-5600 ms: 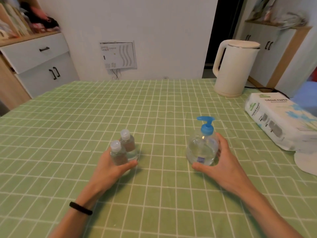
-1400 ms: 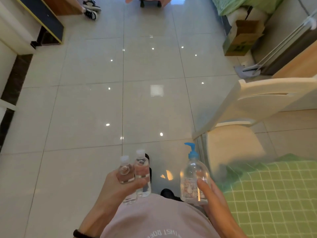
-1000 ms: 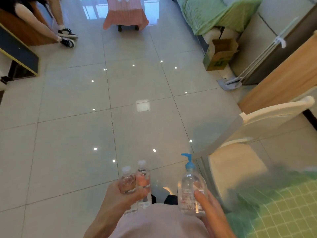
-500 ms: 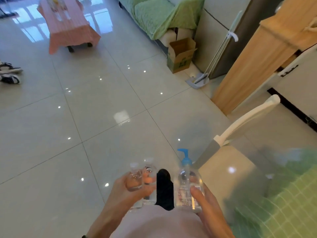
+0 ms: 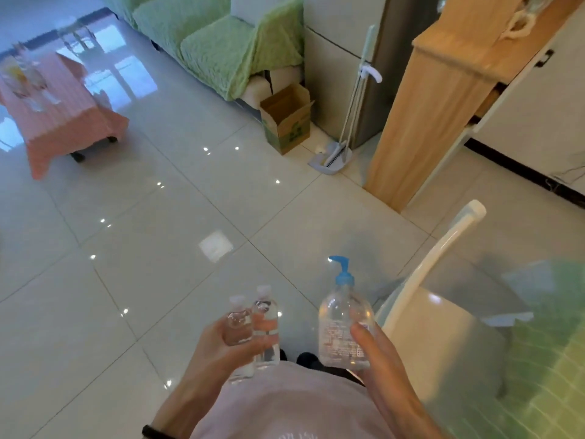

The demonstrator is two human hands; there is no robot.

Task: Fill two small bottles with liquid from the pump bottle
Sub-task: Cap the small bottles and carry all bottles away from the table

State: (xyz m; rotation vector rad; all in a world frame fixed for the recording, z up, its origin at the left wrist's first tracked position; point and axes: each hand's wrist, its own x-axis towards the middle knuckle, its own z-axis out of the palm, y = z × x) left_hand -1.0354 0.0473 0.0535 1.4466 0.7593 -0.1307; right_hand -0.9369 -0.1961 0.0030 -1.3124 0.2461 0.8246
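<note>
Two small clear bottles with white caps, one on the left [image 5: 236, 324] and one on the right [image 5: 266, 315], stand side by side in my left hand [image 5: 218, 353], whose fingers and thumb curl round both. My right hand [image 5: 380, 359] grips the clear pump bottle [image 5: 340, 331] with a blue pump head, upright, from its right side. Both hands are held in front of my body, above the tiled floor. All bottles are capped and look mostly transparent.
A white chair [image 5: 437, 312] stands right of my hands. The green checked table [image 5: 550, 375] lies at the lower right. Further off are a cardboard box [image 5: 286, 118], a dustpan and broom [image 5: 335, 153], a wooden cabinet [image 5: 443, 99], a green-covered sofa [image 5: 221, 42] and a pink-covered low table [image 5: 60, 118].
I have lifted all three bottles off the table and turned away from it. The view keeps swinging across the room, while both hands hold the bottles steady in front of me.
</note>
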